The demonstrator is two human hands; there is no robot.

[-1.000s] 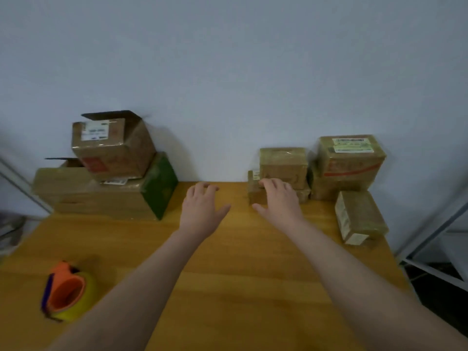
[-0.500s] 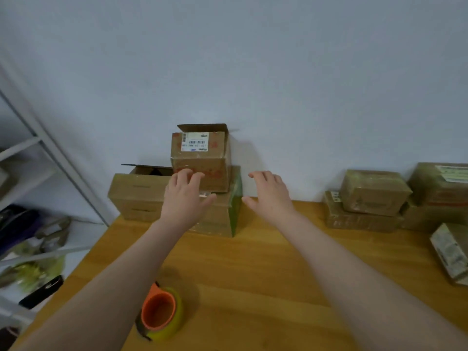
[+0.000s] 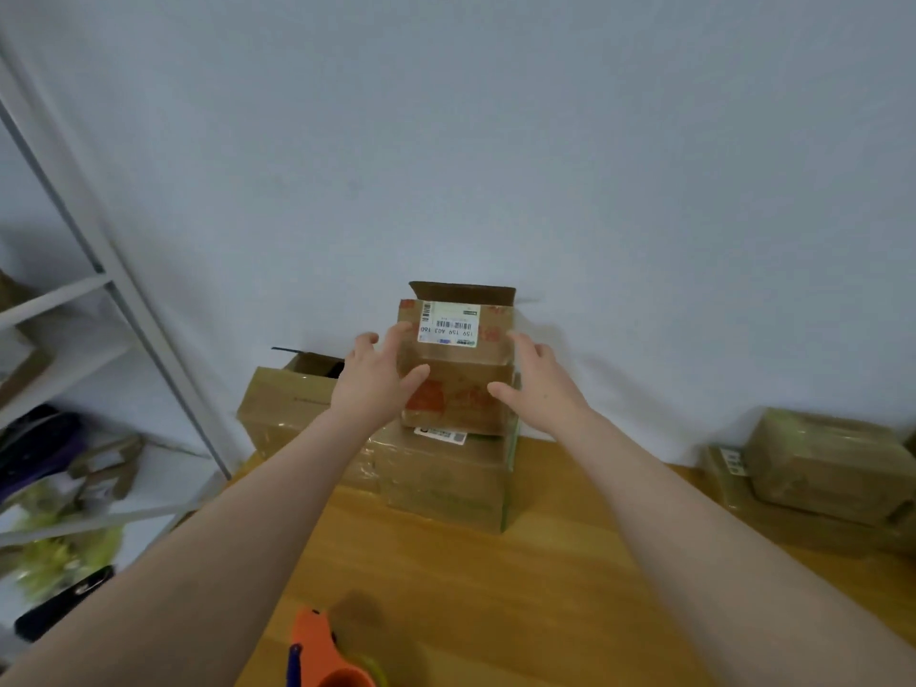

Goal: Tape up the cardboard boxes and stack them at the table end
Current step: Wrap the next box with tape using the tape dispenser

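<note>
Your left hand [image 3: 369, 384] and your right hand [image 3: 543, 389] reach to the small open box [image 3: 458, 389], which stands between them. The left fingers [image 3: 396, 339] are spread apart and almost straight. Their tips are at the left upright edge of the box, and the thumb lies in front of its front face. The right fingers [image 3: 525, 347] are also apart, at the right upright edge. I cannot tell if the fingers already press the cardboard, and neither hand is curled around it.

The box sits on a wide flat box [image 3: 441, 480]. Its back flap stands upright just before the wall [image 3: 495, 141], so there is very little room behind your fingertips. Left of your left fingers and a little lower is a second open box [image 3: 285, 404], close beside your left wrist. Right of your right fingers, bare worktop [image 3: 495, 587] runs along the wall as far as the taped boxes [image 3: 818, 468], which are well apart from your hand. Below your fingers, toward you, broad bare wood shows between your forearms. The orange tape dispenser [image 3: 322, 657] lies at the near edge, beside your left forearm. A shelf rack [image 3: 124, 300] stands past the left edge of the worktop.
</note>
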